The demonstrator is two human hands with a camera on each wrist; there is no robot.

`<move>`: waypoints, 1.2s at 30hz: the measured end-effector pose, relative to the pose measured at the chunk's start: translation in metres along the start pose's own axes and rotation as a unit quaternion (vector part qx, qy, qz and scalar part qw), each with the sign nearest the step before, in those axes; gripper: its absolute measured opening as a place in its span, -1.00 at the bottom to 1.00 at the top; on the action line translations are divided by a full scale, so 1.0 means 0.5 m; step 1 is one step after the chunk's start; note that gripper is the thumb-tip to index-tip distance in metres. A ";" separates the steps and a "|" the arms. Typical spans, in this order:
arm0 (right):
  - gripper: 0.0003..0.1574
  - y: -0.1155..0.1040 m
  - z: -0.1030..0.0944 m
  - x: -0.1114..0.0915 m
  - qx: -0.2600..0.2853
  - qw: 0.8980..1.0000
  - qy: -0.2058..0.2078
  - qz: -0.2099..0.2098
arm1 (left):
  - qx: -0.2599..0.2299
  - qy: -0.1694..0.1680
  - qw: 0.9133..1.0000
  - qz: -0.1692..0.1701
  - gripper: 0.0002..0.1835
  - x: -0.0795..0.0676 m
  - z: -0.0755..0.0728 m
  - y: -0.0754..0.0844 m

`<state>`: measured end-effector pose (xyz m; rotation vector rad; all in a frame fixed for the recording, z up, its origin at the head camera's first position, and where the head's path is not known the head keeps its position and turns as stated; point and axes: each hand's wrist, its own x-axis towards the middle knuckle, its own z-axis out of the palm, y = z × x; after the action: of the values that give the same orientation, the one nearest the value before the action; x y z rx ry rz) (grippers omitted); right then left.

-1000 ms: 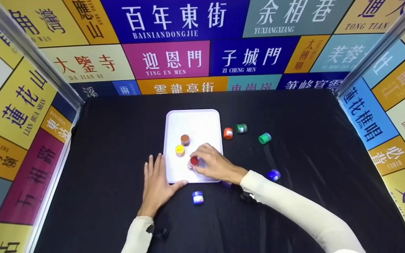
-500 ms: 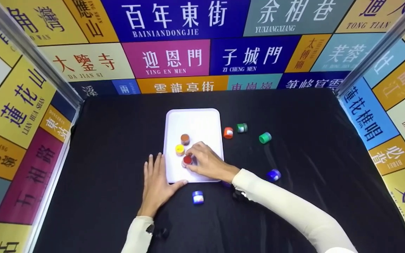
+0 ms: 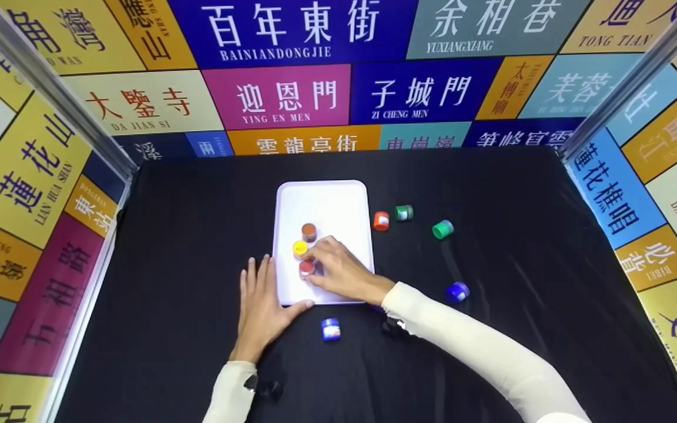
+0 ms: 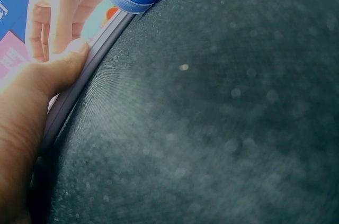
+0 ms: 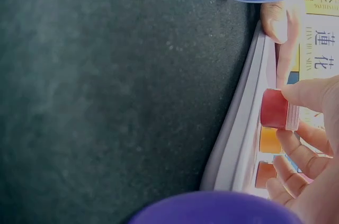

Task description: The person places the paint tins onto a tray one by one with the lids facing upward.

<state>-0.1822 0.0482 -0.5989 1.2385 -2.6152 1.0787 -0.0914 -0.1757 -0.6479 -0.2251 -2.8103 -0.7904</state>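
Thumb and fingers of my right hand [image 3: 341,271] pinch a small red paint jar [image 5: 275,109] by its clear lid, low over the white tray [image 3: 338,205]. Whether the jar touches the tray floor cannot be told. Just beyond it on the tray stand a yellow paint jar [image 3: 300,248] and a brown paint jar [image 3: 309,232], roughly in a line. My left hand [image 3: 263,311] lies with straight fingers along the tray's left edge, its thumb at the near-left corner. A blue paint jar [image 3: 331,329] stands on the cloth near that thumb.
Right of the tray, an orange jar [image 3: 381,221], a dark green jar [image 3: 404,212], a lighter green jar [image 3: 442,229] and a blue-violet jar [image 3: 458,292] lie on the black cloth. A purple jar [image 5: 217,208] is close below the right wrist. Printed panels wall the table.
My right hand has carried the red jar leftward across the tray, close to the yellow jar. The left hand stays in place at the tray's edge.
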 end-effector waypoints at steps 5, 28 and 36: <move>-0.51 0.003 -0.003 -0.003 0.016 1.000 0.003 -0.009 | 0.001 0.000 1.000 0.001 0.41 0.001 -0.002 0.001; -0.59 0.030 -0.071 -0.091 0.007 0.998 -0.011 0.055 | -0.007 -0.017 1.000 -0.023 0.44 -0.002 -0.003 0.001; -0.60 0.034 -0.094 -0.133 0.000 0.999 -0.013 0.042 | -0.008 -0.023 0.999 -0.031 0.43 -0.002 -0.005 0.003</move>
<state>-0.1598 0.1281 -0.5948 1.1585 -2.7092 1.0831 -0.0900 -0.1756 -0.6453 -0.1624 -2.8669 -0.8317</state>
